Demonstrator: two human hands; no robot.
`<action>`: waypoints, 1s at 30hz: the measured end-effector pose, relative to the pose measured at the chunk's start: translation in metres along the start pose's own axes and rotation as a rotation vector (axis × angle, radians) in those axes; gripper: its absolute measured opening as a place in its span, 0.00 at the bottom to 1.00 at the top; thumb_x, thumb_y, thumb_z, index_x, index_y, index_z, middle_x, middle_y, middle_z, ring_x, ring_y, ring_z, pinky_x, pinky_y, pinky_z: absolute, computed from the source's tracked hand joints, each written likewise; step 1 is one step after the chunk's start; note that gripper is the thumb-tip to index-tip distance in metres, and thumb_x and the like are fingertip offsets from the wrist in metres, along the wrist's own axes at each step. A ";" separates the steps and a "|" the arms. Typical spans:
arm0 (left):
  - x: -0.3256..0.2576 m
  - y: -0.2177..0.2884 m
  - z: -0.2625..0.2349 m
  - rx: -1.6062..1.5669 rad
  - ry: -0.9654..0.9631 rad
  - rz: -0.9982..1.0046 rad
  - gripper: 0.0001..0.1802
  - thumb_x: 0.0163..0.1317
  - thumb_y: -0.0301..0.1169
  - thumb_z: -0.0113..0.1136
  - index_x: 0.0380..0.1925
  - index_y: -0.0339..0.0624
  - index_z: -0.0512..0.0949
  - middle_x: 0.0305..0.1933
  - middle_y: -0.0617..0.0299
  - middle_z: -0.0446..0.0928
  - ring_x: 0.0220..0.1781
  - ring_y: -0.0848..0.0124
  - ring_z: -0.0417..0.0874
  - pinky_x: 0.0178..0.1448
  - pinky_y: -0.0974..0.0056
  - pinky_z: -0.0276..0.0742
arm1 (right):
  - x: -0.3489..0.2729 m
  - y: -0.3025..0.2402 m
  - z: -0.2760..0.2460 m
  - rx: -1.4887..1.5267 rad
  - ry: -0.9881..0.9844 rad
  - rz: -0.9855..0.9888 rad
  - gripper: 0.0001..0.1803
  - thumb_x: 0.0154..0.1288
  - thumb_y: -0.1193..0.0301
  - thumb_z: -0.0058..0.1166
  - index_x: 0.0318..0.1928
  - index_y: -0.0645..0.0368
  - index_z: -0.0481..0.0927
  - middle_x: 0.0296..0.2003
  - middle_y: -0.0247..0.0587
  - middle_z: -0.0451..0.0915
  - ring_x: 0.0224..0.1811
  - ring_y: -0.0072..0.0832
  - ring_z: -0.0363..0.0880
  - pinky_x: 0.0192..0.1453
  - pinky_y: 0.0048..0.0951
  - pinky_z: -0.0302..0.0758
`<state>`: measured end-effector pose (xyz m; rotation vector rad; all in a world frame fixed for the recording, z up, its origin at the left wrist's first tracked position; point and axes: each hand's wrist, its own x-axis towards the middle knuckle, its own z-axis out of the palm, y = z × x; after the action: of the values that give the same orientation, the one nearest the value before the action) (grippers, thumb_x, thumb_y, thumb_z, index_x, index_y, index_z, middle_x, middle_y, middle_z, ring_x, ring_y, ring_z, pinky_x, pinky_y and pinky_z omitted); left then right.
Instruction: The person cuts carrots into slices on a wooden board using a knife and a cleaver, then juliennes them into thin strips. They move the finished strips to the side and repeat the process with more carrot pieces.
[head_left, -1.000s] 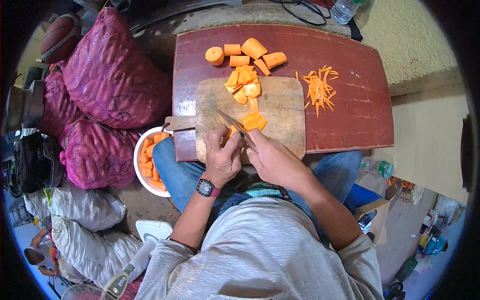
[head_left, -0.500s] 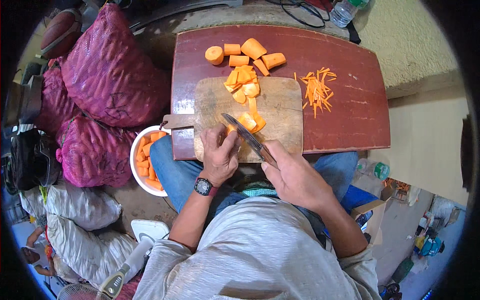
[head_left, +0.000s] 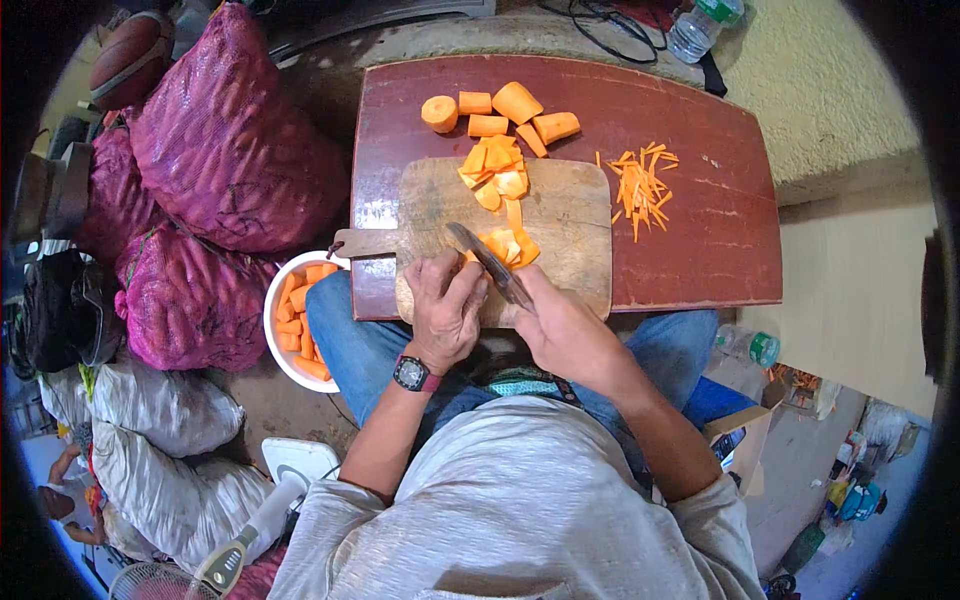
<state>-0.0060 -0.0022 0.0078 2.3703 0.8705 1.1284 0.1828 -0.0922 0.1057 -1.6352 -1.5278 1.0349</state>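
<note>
My right hand (head_left: pixel 562 325) grips a kitchen knife (head_left: pixel 483 258), its dark blade slanting up and left over the wooden cutting board (head_left: pixel 580 215). Curled fingers of my left hand (head_left: pixel 445 310), with a watch on the wrist, hold down a piece of carrot at the blade's left side, mostly hidden by the fingers. Just right of the blade lie several carrot slices (head_left: pixel 522 248). Farther up the board is a heap of thin carrot slices (head_left: pixel 497 163). Beyond the board stand thick carrot chunks (head_left: pixel 517 103), and to its right lies a pile of carrot matchsticks (head_left: pixel 644 188).
The board rests on a red-brown table (head_left: pixel 700 255) above my knees. A white bucket of carrot pieces (head_left: pixel 272 318) stands by my left knee. Mesh sacks (head_left: pixel 235 140) crowd the left, with white sacks (head_left: pixel 165 410) below. A plastic bottle (head_left: pixel 693 38) is at the far right.
The knife and my right hand have shifted slightly up and left, closer to my left fingers. The whole view has moved a little. My left hand keeps its curled hold.
</note>
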 end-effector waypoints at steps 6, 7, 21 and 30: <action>-0.001 0.001 -0.002 -0.002 0.006 0.000 0.20 0.59 0.24 0.74 0.53 0.42 0.85 0.55 0.51 0.76 0.52 0.52 0.79 0.66 0.44 0.67 | -0.019 -0.048 -0.034 0.043 -0.123 0.221 0.20 0.81 0.72 0.54 0.65 0.68 0.68 0.38 0.73 0.85 0.46 0.72 0.87 0.49 0.65 0.79; 0.000 0.000 -0.001 -0.006 0.005 0.001 0.20 0.59 0.24 0.74 0.53 0.42 0.85 0.55 0.51 0.76 0.52 0.52 0.79 0.66 0.44 0.67 | -0.022 -0.047 -0.035 0.042 -0.120 0.223 0.20 0.81 0.72 0.54 0.65 0.68 0.68 0.38 0.73 0.85 0.46 0.72 0.87 0.49 0.65 0.79; -0.006 -0.006 0.001 0.002 -0.008 0.016 0.24 0.53 0.25 0.76 0.53 0.44 0.86 0.59 0.49 0.76 0.57 0.51 0.78 0.66 0.41 0.66 | -0.039 -0.054 -0.037 0.044 -0.156 0.258 0.20 0.82 0.71 0.54 0.66 0.66 0.67 0.42 0.72 0.87 0.48 0.72 0.87 0.49 0.66 0.80; -0.004 -0.003 -0.001 -0.015 -0.014 -0.002 0.20 0.59 0.25 0.74 0.53 0.43 0.85 0.59 0.49 0.77 0.58 0.50 0.79 0.67 0.42 0.67 | 0.002 -0.011 0.002 -0.115 -0.141 0.284 0.20 0.82 0.73 0.53 0.68 0.65 0.69 0.40 0.66 0.83 0.47 0.69 0.85 0.53 0.57 0.80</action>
<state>-0.0098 -0.0025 0.0039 2.3620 0.8563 1.1122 0.1765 -0.0895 0.1141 -1.9361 -1.4970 1.2560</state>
